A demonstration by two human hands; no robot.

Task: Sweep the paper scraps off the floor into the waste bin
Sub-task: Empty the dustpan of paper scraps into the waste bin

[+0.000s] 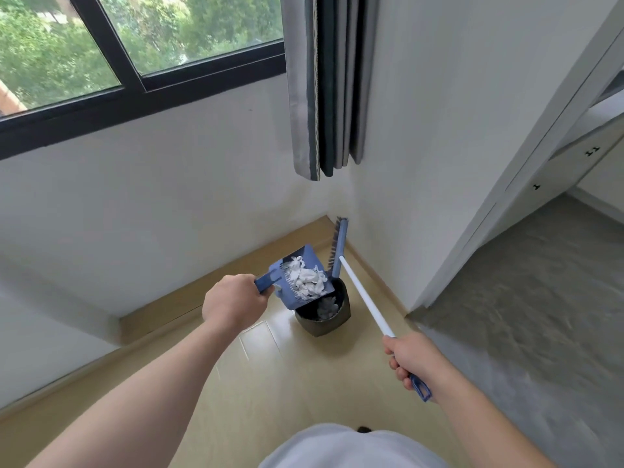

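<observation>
Pale wood floor (270, 366) runs into a corner of white walls (169, 197), under a black-framed window (135, 45) with a grey curtain (327, 86) hanging beside it. Grey carpet (523, 298) begins to the right. A dark bin (336, 324) stands on the floor near that corner. The left grip (233, 304) is clenched round the short handle of a blue dustpan (305, 256), which is held in the air and tilted, its lower edge over the bin's rim. White paper scraps (309, 280) lie heaped in the dustpan, and more crumpled paper shows inside the bin. The right grip (410, 359) is closed round the white pole of a broom (364, 298), close to its blue end cap, which sticks out below the fingers. The broom's blue head stands on edge just behind the bin, bristles turned toward the dustpan. Whether the head touches the floor cannot be told.
</observation>
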